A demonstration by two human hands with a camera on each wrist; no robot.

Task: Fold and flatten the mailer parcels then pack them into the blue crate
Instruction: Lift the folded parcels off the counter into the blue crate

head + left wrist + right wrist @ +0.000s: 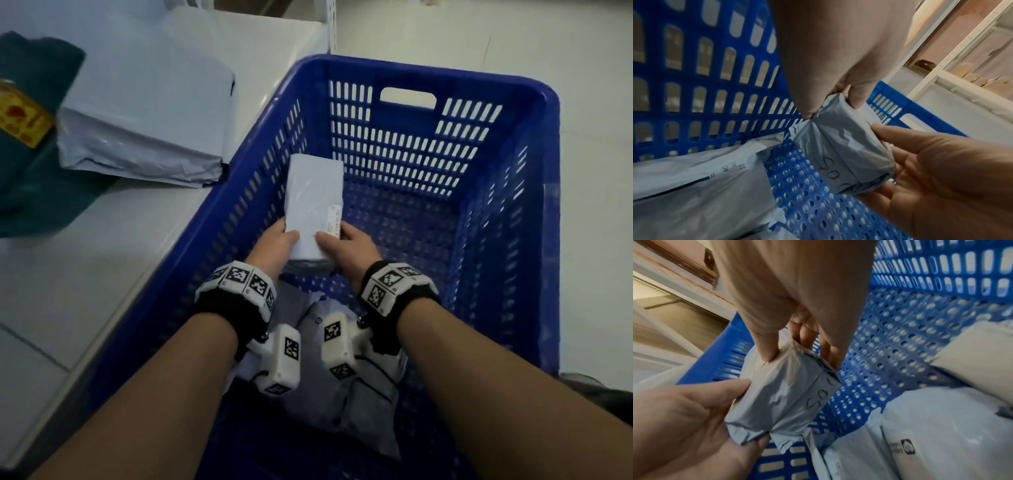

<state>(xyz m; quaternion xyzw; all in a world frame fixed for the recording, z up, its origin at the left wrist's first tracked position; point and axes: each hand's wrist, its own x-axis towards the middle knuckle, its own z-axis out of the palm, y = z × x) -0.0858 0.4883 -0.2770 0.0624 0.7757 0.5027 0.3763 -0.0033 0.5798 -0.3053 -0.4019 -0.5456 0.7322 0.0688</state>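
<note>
Both hands hold one folded grey mailer parcel (313, 198) inside the blue crate (534, 219), near its left wall. My left hand (286, 236) grips the parcel's near left corner, thumb on top. At the near right corner my right hand (334, 236) does the same, beside a white label (334, 219). In the left wrist view the left hand (838, 100) pinches the parcel (842, 146) while the right hand (941, 162) cups it from below. The right wrist view shows the right hand (803, 347) on the parcel (787, 394), which hangs above the perforated floor with handwritten marks underneath.
Other grey parcels (342, 377) lie in the crate's near end under my wrists, also seen as parcels (694, 186) and parcels (941, 426). On the white table (85, 274) to the left sit a stack of flat mailers (147, 113), dark teal cloth (34, 178) and a yellow packet (20, 116).
</note>
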